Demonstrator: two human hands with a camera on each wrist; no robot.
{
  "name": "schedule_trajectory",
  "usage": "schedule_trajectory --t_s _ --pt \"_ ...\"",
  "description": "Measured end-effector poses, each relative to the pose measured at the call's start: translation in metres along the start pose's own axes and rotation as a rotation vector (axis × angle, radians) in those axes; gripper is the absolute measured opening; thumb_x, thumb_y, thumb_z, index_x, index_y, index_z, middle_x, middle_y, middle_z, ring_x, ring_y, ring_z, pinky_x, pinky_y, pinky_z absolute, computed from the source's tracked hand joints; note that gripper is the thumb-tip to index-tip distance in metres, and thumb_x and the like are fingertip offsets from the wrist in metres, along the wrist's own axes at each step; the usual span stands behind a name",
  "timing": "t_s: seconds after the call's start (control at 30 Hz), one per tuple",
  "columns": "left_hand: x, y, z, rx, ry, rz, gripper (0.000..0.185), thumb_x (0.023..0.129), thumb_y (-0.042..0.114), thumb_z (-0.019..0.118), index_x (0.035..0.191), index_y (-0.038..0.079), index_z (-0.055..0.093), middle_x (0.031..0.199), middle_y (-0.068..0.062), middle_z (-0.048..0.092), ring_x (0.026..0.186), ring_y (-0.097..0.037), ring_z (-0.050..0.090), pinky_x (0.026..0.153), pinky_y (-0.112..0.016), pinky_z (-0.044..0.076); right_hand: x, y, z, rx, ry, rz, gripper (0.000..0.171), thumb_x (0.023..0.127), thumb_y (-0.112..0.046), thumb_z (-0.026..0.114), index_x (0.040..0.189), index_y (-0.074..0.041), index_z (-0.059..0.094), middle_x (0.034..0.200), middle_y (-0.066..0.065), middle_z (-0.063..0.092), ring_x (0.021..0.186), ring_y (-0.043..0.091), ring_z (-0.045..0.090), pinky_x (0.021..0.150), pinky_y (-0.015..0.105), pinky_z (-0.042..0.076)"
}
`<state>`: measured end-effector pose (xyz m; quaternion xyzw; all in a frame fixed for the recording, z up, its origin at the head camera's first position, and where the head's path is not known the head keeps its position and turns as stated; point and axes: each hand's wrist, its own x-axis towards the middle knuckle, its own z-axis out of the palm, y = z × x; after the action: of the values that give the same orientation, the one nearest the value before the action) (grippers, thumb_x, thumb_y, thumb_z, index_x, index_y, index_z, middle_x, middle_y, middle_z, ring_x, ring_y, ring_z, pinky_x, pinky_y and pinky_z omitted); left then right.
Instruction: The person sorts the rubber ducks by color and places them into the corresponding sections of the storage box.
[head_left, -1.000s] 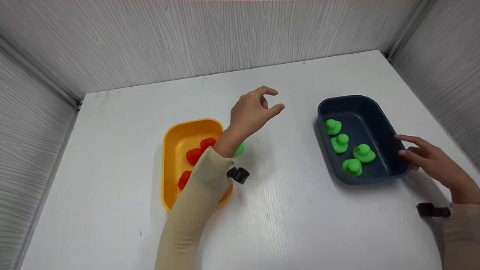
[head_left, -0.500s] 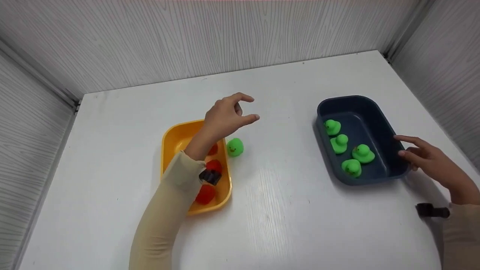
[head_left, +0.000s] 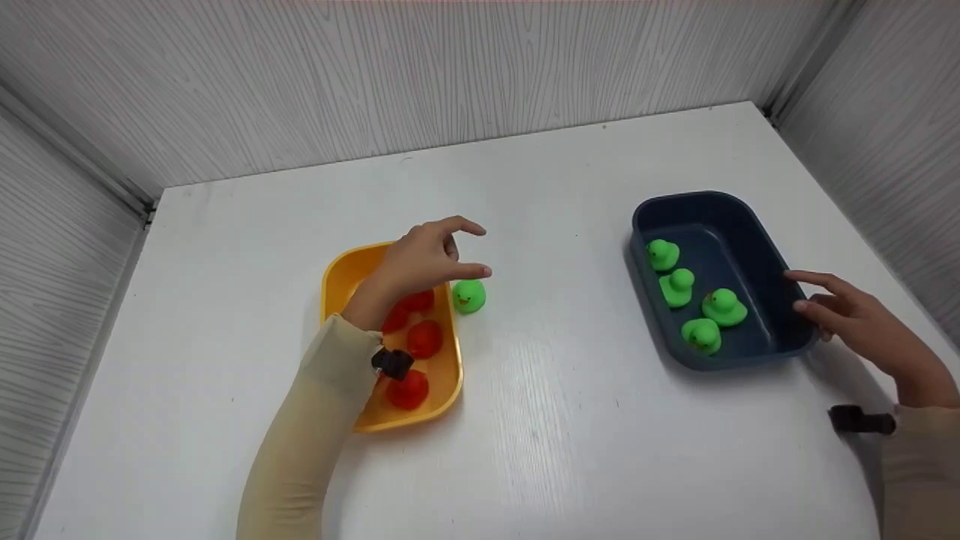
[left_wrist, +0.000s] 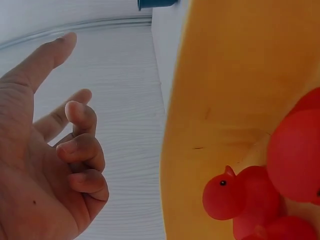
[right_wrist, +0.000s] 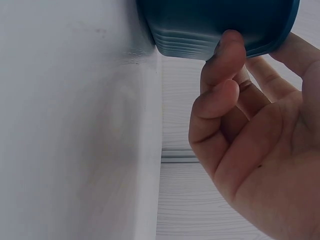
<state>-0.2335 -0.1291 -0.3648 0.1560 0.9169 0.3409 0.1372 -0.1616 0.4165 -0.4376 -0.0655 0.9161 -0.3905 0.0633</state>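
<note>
My left hand (head_left: pixel 418 259) hovers over the far right part of a yellow tub (head_left: pixel 456 375), thumb and index finger spread apart, nothing between them. Several red rubber ducks (head_left: pixel 424 339) lie in this tub, partly hidden by my wrist; the left wrist view shows one red duck (left_wrist: pixel 225 197) close up. A green rubber duck (head_left: pixel 469 297) stands on the table against the tub's right wall, just below my left thumb. On the right, my right hand (head_left: pixel 862 322) holds the near right rim of a dark blue tub (head_left: pixel 757 247). Several green ducks (head_left: pixel 724 307) sit inside it.
Both tubs stand on a white table (head_left: pixel 547 420), with a stretch of tabletop between them. Wood-grain panels (head_left: pixel 450 75) rise behind the table and at both sides. Each wrist carries a small black camera mount (head_left: pixel 392 363).
My left hand has moved left and toward me, from beyond the yellow tub to above its far right part. The green duck beside that tub is now in full view. My right hand stays put.
</note>
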Motion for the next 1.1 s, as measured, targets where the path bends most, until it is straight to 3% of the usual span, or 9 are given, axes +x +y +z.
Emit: schedule_trajectory --t_s 0.1,0.23,0.33,0.5,0.7,1.1 --pt "0.0 -0.007 0.0 -0.037 -0.04 -0.003 0.056 0.079 0.047 0.074 0.13 0.028 0.057 0.076 -0.006 0.055 0.065 -0.018 0.046 0.058 -0.025 0.042 0.0 0.003 0.001 -0.003 -0.005 -0.002 0.047 0.101 -0.02 0.05 0.147 -0.022 0.04 0.084 -0.014 0.054 0.066 0.009 0.048 0.06 0.024 0.04" --pt "0.001 -0.016 0.0 -0.041 -0.085 -0.037 0.056 0.079 0.047 0.074 0.129 0.029 0.057 0.097 -0.008 0.061 0.075 -0.018 0.049 0.064 -0.025 0.046 -0.001 0.004 0.001 -0.014 -0.005 0.001 0.047 0.101 -0.02 0.049 0.147 -0.021 0.039 0.083 -0.013 0.054 0.066 0.009 0.049 0.06 0.024 0.04" --pt "0.002 -0.021 0.0 0.009 -0.106 -0.062 0.055 0.079 0.048 0.073 0.129 0.029 0.058 0.11 -0.006 0.061 0.082 -0.019 0.053 0.07 -0.028 0.05 -0.001 0.004 0.001 -0.01 -0.005 0.006 0.046 0.102 -0.02 0.049 0.147 -0.021 0.039 0.083 -0.014 0.054 0.067 0.008 0.049 0.06 0.024 0.041" --pt "0.005 -0.024 0.002 0.115 -0.129 -0.111 0.052 0.08 0.048 0.072 0.128 0.03 0.06 0.106 -0.004 0.061 0.089 -0.021 0.055 0.078 -0.033 0.05 0.0 0.003 0.0 -0.022 -0.002 0.027 0.047 0.102 -0.023 0.049 0.147 -0.022 0.038 0.089 -0.018 0.054 0.068 0.007 0.049 0.061 0.024 0.041" --pt "0.009 -0.024 0.006 0.228 -0.145 -0.123 0.046 0.081 0.047 0.072 0.124 0.031 0.064 0.086 -0.003 0.063 0.079 -0.02 0.052 0.073 -0.032 0.046 0.001 0.002 -0.001 -0.016 -0.001 0.028 0.046 0.101 -0.022 0.049 0.146 -0.024 0.039 0.082 -0.014 0.053 0.067 0.008 0.048 0.06 0.025 0.04" --pt "0.01 -0.024 0.012 0.326 -0.158 -0.163 0.045 0.079 0.048 0.073 0.119 0.029 0.068 0.096 0.001 0.067 0.088 -0.02 0.053 0.079 -0.037 0.043 0.001 0.002 0.0 -0.005 -0.004 -0.003 0.047 0.101 -0.02 0.049 0.147 -0.022 0.039 0.104 -0.024 0.051 0.07 0.007 0.05 0.062 0.022 0.042"
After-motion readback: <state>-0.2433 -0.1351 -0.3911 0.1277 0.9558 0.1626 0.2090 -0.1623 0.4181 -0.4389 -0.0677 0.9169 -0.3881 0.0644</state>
